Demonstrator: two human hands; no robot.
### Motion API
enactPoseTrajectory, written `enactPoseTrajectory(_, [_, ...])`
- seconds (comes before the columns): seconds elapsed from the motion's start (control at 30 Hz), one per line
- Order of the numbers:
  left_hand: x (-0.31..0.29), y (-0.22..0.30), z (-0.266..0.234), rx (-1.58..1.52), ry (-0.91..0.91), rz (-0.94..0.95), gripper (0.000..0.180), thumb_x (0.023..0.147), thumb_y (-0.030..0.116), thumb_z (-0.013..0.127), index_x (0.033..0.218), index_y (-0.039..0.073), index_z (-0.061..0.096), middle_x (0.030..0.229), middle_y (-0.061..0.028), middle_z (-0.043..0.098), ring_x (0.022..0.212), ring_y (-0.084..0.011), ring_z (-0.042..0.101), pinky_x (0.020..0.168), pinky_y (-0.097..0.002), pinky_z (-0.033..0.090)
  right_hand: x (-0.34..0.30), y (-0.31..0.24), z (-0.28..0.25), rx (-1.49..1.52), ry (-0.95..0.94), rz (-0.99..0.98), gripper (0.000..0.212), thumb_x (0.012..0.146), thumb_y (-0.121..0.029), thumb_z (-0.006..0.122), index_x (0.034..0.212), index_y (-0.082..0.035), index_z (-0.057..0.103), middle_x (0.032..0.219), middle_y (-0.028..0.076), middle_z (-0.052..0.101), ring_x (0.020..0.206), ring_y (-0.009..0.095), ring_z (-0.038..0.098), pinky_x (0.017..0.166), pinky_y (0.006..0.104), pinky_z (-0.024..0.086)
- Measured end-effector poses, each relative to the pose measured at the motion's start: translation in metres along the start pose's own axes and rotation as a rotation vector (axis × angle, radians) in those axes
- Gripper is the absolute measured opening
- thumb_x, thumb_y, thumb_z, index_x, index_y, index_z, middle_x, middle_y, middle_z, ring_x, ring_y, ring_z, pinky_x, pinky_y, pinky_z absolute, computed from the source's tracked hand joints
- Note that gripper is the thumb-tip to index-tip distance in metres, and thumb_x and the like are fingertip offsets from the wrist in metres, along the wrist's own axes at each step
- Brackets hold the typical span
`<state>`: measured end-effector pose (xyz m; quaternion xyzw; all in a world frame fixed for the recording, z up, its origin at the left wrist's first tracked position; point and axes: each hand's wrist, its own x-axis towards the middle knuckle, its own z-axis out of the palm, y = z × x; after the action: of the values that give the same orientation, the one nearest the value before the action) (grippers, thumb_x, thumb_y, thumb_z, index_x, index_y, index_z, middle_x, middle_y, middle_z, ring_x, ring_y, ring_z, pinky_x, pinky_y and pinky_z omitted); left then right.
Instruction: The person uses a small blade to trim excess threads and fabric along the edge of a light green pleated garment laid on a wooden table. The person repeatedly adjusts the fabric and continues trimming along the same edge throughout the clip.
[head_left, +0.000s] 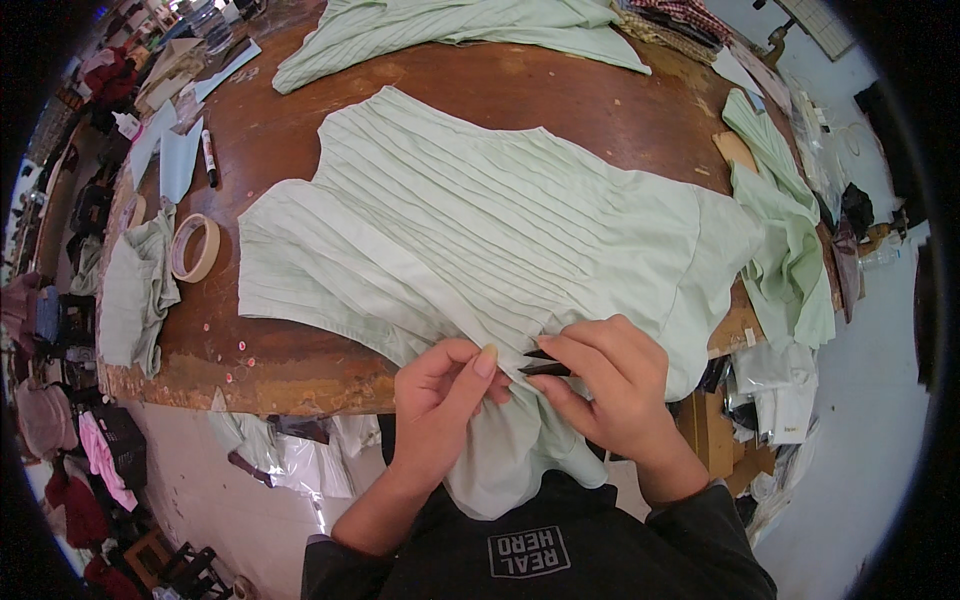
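A pale green pleated garment [480, 190] lies spread over the brown table, its lower part hanging off the near edge toward me. My left hand [450, 390] pinches a fold of its placket between thumb and fingers. In my right hand [610, 380] is a pair of small black thread snips [545, 364], gripped between thumb and fingers. Their tips point left and lie close to the pinched cloth, just right of my left fingertips. Whether the blades touch the fabric I cannot tell.
On the table's [290, 370] left stand a tape roll [195, 248], a marker [209, 158], blue paper pieces [180, 160] and folded cloth [140, 290]. More pale green fabric [450, 30] lies at the far edge and another green piece [790, 240] at right. Plastic-wrapped packs [780, 395] sit below, right.
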<state>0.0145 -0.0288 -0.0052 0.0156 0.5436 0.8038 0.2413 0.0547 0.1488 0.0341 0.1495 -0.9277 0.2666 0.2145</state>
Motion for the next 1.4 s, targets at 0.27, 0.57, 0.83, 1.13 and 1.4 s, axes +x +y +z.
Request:
enactPoseTrajectory(0.27, [0.000, -0.001, 0.000, 0.001, 0.004, 0.001, 0.017, 0.095, 0.015, 0.057, 0.087, 0.000, 0.061, 0.075, -0.0059, 0.064, 0.063, -0.0105, 0.059, 0.055, -0.0206, 0.039, 0.000, 0.003, 0.002, 0.033, 0.023, -0.062, 0.035, 0.064, -0.013, 0.081, 0.095, -0.003, 0.068, 0.087, 0.007, 0.064, 0.067, 0.022, 0.058, 0.056, 0.0313, 0.045])
enactPoseTrajectory(0.57, [0.000, -0.002, -0.005, -0.045, -0.077, -0.032, 0.019, 0.097, 0.022, 0.058, 0.091, 0.004, 0.063, 0.079, 0.0008, 0.063, 0.072, -0.0050, 0.057, 0.062, -0.0199, 0.038, 0.000, 0.004, 0.009, 0.076, 0.042, -0.060, 0.036, 0.062, -0.014, 0.082, 0.093, -0.002, 0.069, 0.084, 0.009, 0.065, 0.066, 0.024, 0.058, 0.056, 0.0320, 0.044])
enactPoseTrajectory(0.83, [0.000, -0.002, -0.006, -0.087, -0.078, -0.070, 0.019, 0.097, 0.020, 0.058, 0.089, 0.004, 0.063, 0.078, 0.0010, 0.063, 0.070, -0.0041, 0.054, 0.062, -0.0199, 0.037, -0.003, 0.008, 0.017, 0.007, 0.116, -0.152, 0.033, 0.062, -0.013, 0.080, 0.093, -0.007, 0.071, 0.087, 0.000, 0.066, 0.063, 0.016, 0.056, 0.053, 0.0279, 0.041])
enactPoseTrajectory(1.13, [0.000, 0.000, -0.002, -0.163, -0.051, -0.133, 0.018, 0.096, 0.019, 0.058, 0.086, 0.005, 0.063, 0.076, 0.0017, 0.061, 0.068, -0.0038, 0.050, 0.063, -0.0198, 0.036, -0.007, 0.014, 0.020, -0.081, 0.140, -0.259, 0.030, 0.063, -0.014, 0.076, 0.092, -0.007, 0.070, 0.087, 0.000, 0.067, 0.065, 0.015, 0.057, 0.052, 0.0255, 0.036])
enactPoseTrajectory(1.4, [-0.002, -0.002, -0.005, -0.090, -0.057, -0.069, 0.017, 0.097, 0.018, 0.056, 0.088, 0.004, 0.062, 0.080, 0.0003, 0.063, 0.071, -0.0051, 0.053, 0.064, -0.0206, 0.039, -0.007, 0.004, 0.019, 0.193, 0.193, 0.029, 0.033, 0.065, -0.020, 0.082, 0.092, -0.005, 0.069, 0.080, 0.004, 0.061, 0.062, 0.020, 0.057, 0.051, 0.0303, 0.042])
